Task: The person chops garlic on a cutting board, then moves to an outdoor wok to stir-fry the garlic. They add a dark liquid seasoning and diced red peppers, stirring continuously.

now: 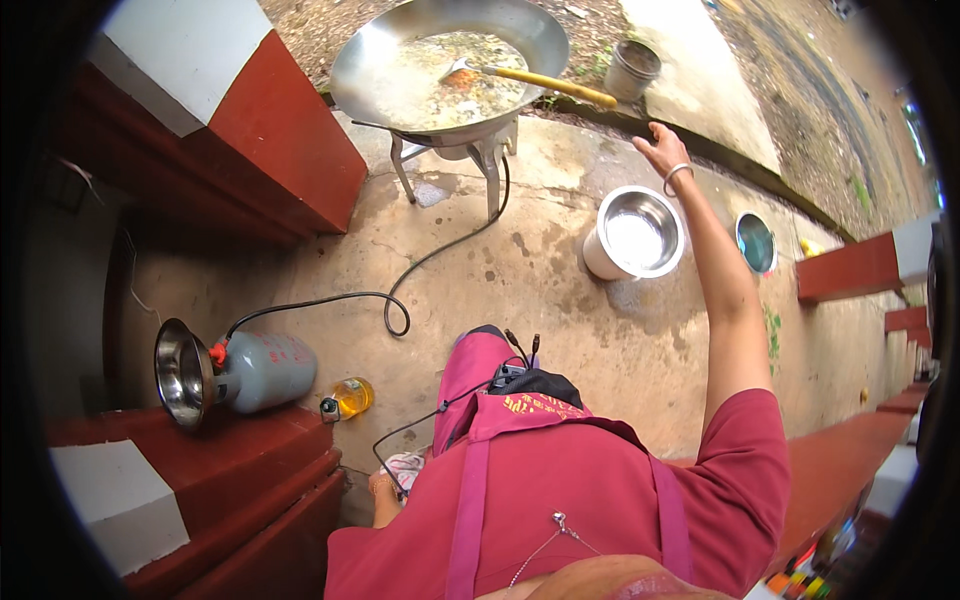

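Observation:
My right hand (663, 152) reaches out past a steel pot, its fingers apart and nothing in them. It is just short of the wooden handle of a long spatula (545, 80). The spatula's metal head rests in a large wok (365, 85) of bubbling pale liquid with greenish bits and an orange-red patch. A metal stand (490, 165) bears the wok. My left hand (383, 487) is low at my left side, against a crumpled-looking white and pink thing (403, 468). Its fingers are hidden, so whether it grips that thing is unclear.
The steel pot (605, 255) stands on the concrete; a teal-looking bucket (757, 243) is farther right. A black hose (345, 296) runs from the wok stand to a grey gas cylinder (270, 372), beside a steel bowl (182, 375) and an oil bottle (350, 398). A grey can (632, 70) stands beyond the wok.

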{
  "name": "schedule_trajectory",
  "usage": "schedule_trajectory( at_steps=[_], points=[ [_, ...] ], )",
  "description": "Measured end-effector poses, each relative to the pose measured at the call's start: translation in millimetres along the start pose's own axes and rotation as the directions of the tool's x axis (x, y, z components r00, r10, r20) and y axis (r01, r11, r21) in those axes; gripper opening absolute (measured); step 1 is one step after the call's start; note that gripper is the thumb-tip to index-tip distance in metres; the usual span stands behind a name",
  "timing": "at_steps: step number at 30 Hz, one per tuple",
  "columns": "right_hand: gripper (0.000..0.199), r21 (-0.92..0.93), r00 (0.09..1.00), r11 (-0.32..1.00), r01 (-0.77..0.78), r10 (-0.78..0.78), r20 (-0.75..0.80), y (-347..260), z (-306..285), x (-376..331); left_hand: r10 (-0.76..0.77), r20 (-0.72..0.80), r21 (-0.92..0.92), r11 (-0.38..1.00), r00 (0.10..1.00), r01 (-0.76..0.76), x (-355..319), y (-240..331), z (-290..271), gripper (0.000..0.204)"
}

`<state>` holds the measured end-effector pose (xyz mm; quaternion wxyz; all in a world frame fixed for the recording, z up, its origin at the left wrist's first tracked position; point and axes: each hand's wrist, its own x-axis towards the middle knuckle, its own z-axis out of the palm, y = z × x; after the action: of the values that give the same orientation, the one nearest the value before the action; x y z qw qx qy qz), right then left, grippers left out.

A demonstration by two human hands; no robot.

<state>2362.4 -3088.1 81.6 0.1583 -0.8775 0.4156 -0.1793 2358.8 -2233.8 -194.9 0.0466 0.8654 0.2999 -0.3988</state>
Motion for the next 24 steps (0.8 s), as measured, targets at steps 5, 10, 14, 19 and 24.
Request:
schedule_trajectory(
  at_steps=[5, 10, 14, 19, 24],
  points=[
    [0.074, -0.175, 0.985, 0.981, 0.082, -0.053, 0.166, -29, 37, 122, -0.207, 0.004, -0.053, 0.977, 0.978, 0.207, -35, 36, 42, 0.040],
    [0.081, -0.141, 0.904, 0.987, 0.079, -0.011, 0.428, -17, 74, 199, -0.184, -0.057, -0.231, 0.959, 0.981, 0.166, -64, 131, 31, 0.043],
    [0.032, 0.180, 0.592, 0.928, -0.325, 0.051, 0.804, -36, 97, 211, -0.145, -0.158, -0.336, 0.938, 0.977, 0.084, -118, 181, 7, 0.045],
    [0.033, 0.144, 0.250, 0.859, -0.492, -0.019, 0.968, -34, 97, 228, -0.119, -0.276, -0.412, 0.911, 0.954, -0.005, -177, 218, 23, 0.048],
    [0.027, 0.304, 0.217, 0.736, -0.605, -0.216, 0.952, -50, 55, 267, -0.212, -0.232, -0.410, 0.906, 0.949, 0.102, -234, 217, 122, 0.047]
  ],
)
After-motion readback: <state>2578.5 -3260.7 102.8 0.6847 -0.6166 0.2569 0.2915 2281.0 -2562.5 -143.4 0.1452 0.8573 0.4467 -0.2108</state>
